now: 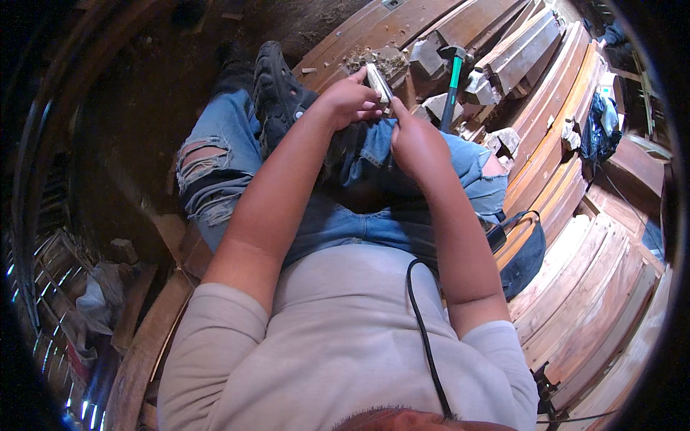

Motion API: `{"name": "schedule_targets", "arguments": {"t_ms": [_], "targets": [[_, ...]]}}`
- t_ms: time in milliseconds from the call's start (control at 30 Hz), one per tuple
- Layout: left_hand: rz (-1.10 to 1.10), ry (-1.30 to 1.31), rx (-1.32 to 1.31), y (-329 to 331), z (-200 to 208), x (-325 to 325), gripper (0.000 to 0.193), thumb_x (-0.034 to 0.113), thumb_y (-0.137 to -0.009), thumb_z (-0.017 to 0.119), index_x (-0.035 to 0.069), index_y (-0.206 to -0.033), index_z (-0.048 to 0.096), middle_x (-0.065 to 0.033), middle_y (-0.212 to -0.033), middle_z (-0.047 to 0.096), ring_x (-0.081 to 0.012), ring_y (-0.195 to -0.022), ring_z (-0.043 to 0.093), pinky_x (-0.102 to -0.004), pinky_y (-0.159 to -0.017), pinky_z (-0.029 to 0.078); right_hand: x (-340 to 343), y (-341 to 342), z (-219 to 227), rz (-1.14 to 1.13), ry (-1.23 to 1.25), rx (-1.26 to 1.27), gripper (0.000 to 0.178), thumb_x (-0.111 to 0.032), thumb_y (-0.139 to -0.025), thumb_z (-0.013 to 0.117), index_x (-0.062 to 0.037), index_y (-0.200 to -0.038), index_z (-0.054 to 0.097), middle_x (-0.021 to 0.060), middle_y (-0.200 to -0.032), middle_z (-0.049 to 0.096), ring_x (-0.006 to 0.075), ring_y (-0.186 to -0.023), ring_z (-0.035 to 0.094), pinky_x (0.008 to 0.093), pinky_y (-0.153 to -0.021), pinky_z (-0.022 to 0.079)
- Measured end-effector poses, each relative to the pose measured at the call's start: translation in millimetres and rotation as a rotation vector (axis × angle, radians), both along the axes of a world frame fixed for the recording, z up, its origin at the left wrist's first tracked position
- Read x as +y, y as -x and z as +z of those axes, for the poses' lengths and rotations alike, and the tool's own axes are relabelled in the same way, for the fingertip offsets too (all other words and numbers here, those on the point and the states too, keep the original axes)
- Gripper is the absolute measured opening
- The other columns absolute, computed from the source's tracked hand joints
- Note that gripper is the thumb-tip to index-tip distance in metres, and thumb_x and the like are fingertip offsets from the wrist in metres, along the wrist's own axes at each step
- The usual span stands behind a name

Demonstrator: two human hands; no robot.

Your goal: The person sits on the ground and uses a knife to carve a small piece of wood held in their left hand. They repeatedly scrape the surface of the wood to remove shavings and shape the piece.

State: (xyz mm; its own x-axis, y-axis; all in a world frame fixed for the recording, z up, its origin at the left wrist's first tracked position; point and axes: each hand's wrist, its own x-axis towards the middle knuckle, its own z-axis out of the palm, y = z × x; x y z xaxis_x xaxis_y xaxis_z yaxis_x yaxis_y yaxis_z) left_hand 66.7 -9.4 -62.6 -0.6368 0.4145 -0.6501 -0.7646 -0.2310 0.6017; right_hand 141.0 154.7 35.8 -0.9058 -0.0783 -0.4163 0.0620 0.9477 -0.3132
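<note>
The left hand (350, 99) is gripping a small pale wooden piece (379, 82) up at twelve o'clock, fingers curled shut around it. The right hand (415, 142) is pressing against it, grip unclear. Judging by this, shaping is underway; steady, controlled pressure comes next. A green-handled hammer (453, 79) is lying at one o'clock.

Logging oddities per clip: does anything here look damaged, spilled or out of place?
The jeans are torn open at the knee. Wood chips lie scattered on the planks beyond the hands, near a green-handled hammer. Otherwise nothing stands out.
</note>
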Motion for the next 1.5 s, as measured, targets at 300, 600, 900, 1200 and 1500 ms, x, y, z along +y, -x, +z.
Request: {"name": "schedule_targets", "arguments": {"t_ms": [300, 600, 900, 1200, 1500], "targets": [[-0.005, 0.033, -0.014, 4, -12, 3, 0.081, 0.001, -0.1, 0.061, 0.027, -0.168, 0.026, -0.0082, -0.119, 0.073, -0.0203, -0.092, 0.074, -0.0342, -0.076, 0.062, 5, -21, 19, 0.039, -0.058, -0.036, 0.055, -0.018, -0.1, 0.052, -0.0113, -0.155, 0.05, 0.0275, -0.09, 0.073, 0.0449, -0.083, 0.073, 0.0593, -0.073, 0.055], [-0.018, 0.038, 0.006, 2, -9, 3, 0.083, 0.0, -0.099, 0.061, 0.025, -0.169, 0.025, -0.0108, -0.122, 0.071, -0.02, -0.094, 0.073, -0.0334, -0.075, 0.061, -2, -15, 13, 0.015, -0.069, -0.051, 0.054, -0.019, -0.102, 0.052, -0.0148, -0.155, 0.051, 0.0269, -0.094, 0.073, 0.0447, -0.085, 0.072, 0.0587, -0.075, 0.055], [-0.041, 0.035, 0.016, 2, 6, -1, 0.084, 0.002, -0.099, 0.063, 0.026, -0.169, 0.024, -0.009, -0.122, 0.07, -0.0176, -0.085, 0.071, -0.0327, -0.066, 0.054, -19, 24, -22, -0.009, -0.034, 0.038, 0.053, -0.02, -0.101, 0.049, -0.0141, -0.154, 0.052, 0.0303, -0.101, 0.073, 0.0469, -0.095, 0.073, 0.0578, -0.082, 0.057], [-0.027, 0.017, -0.043, 3, 6, -1, 0.092, -0.007, -0.096, 0.062, 0.03, -0.17, 0.02, -0.008, -0.119, 0.067, -0.0185, -0.09, 0.068, -0.0357, -0.076, 0.063, 13, -7, -10, -0.047, 0.075, 0.033, 0.051, -0.019, -0.102, 0.054, -0.015, -0.153, 0.053, 0.0325, -0.099, 0.071, 0.0501, -0.091, 0.069, 0.0588, -0.084, 0.054], [-0.045, -0.037, -0.034, 6, -4, -3, 0.099, -0.009, -0.095, 0.061, 0.03, -0.172, 0.011, -0.0097, -0.119, 0.067, -0.0212, -0.091, 0.069, -0.0362, -0.075, 0.063, 11, -24, -1, -0.024, 0.052, 0.021, 0.049, -0.022, -0.104, 0.05, -0.0173, -0.153, 0.053, 0.0295, -0.099, 0.072, 0.0481, -0.09, 0.071, 0.06, -0.079, 0.055]]}}
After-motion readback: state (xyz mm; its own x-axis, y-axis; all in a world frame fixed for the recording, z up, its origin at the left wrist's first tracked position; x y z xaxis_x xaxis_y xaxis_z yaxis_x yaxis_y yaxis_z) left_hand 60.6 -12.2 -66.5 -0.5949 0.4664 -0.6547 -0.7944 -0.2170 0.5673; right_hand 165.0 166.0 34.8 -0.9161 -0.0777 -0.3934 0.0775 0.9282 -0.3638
